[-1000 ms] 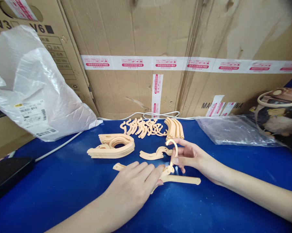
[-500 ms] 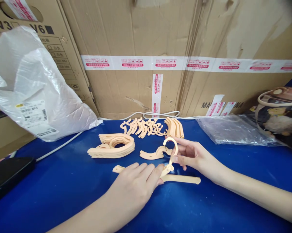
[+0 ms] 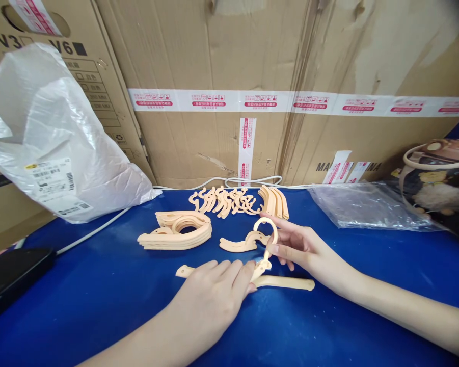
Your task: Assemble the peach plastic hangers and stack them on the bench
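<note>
My left hand is closed over a cream plastic hanger arm, whose left end sticks out past the knuckles. Another hanger arm extends to the right from beneath the fingers. Between thumb and fingers, my right hand pinches the stem of a curved hanger hook. The foot of that hook meets the arm pieces by my left fingertips; how they join there is partly hidden. Just behind the hook lies a small set of hanger parts, not held.
Stacked folded hangers lie left of centre. Loose hooks and hanger arms line the back. A clear plastic bag, white mailer, black device, white cable and cardboard boxes surround the blue table.
The hook in my right hand has turned slightly and shifted a little to the left. My left hand keeps its hold in nearly the same place.
</note>
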